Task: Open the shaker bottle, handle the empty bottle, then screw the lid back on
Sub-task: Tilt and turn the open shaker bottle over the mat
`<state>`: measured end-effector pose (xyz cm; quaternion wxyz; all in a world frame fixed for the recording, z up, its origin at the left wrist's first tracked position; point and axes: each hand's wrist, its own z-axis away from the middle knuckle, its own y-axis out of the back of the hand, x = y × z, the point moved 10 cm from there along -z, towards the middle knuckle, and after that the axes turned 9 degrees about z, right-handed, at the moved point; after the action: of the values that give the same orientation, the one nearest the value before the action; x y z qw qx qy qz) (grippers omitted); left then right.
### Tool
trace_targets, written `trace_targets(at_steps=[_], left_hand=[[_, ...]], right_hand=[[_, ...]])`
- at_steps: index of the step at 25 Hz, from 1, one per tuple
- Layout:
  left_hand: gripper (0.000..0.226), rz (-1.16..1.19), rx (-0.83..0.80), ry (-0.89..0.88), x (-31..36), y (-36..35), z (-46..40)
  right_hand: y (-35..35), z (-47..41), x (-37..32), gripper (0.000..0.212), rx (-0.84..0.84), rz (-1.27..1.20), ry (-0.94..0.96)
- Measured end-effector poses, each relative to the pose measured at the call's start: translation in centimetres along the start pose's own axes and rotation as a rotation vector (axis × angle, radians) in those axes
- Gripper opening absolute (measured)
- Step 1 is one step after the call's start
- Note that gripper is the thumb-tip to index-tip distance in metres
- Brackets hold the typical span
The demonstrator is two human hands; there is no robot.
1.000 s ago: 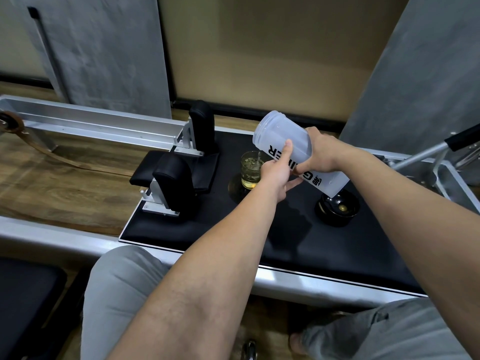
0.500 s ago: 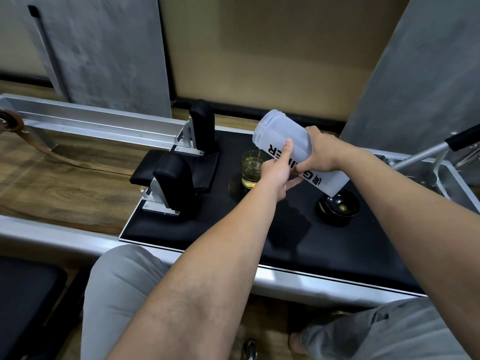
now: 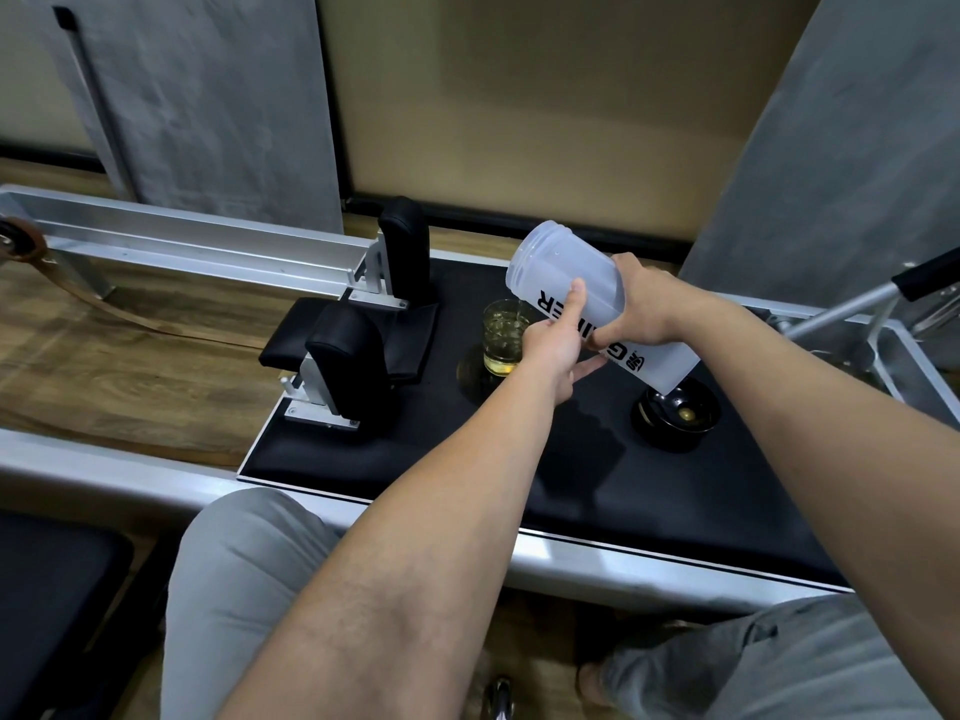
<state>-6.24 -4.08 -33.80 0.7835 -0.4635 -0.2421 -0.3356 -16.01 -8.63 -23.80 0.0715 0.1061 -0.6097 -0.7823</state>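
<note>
Two hands of mine held the frosted shaker bottle point(image 3: 582, 283) tilted above the black padded platform point(image 3: 649, 485), mouth over the glass point(image 3: 503, 336), my right hand point(image 3: 641, 309) wrapped around its middle, left hand point(image 3: 553, 343) supporting it with thumb up, beside the black lid point(image 3: 678, 415).

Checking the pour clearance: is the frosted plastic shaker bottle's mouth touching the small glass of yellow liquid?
Apart. The head view shows the frosted plastic shaker bottle tilted, its open mouth raised above and beside the small glass, black pad visible between.
</note>
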Motion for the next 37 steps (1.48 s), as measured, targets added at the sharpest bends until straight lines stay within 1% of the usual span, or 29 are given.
trace_targets(at_steps=[11,15,17,23,26,29,33,35,37], left_hand=[[0.06,-0.001,0.006,0.0,-0.2,0.4,-0.3],[0.055,-0.019,0.017,0.005,-0.4,0.7,-0.3],[0.054,-0.048,0.028,0.012,-0.7,1.0,-0.2],[0.047,-0.034,0.038,0.066,-2.2,3.1,-0.1],[0.033,-0.023,0.037,0.063,-2.4,3.6,-0.3],[0.025,-0.027,0.018,0.017,-0.6,2.8,0.0],[0.022,-0.101,-0.023,-0.143,4.1,0.0,0.6],[0.028,-0.165,-0.024,-0.242,6.7,-1.5,1.0],[0.039,-0.24,-0.012,-0.332,8.5,-2.4,1.4]], right_hand=[[-0.6,-0.6,0.2,0.099,0.002,-0.001,-0.003],[-1.1,-0.6,0.3,0.102,0.023,-0.01,0.006],[-1.9,-0.5,0.4,0.104,0.032,-0.052,0.01],[-6.2,0.2,0.7,0.115,0.024,-0.161,-0.005],[-7.1,0.2,0.5,0.115,0.031,-0.216,0.014],[-5.8,0.0,0.4,0.112,0.095,-0.299,0.045],[-1.8,0.0,0.3,0.116,0.286,-0.461,0.111],[-0.3,0.2,0.3,0.119,0.361,-0.523,0.125],[0.3,0.3,0.6,0.121,0.394,-0.583,0.125]])
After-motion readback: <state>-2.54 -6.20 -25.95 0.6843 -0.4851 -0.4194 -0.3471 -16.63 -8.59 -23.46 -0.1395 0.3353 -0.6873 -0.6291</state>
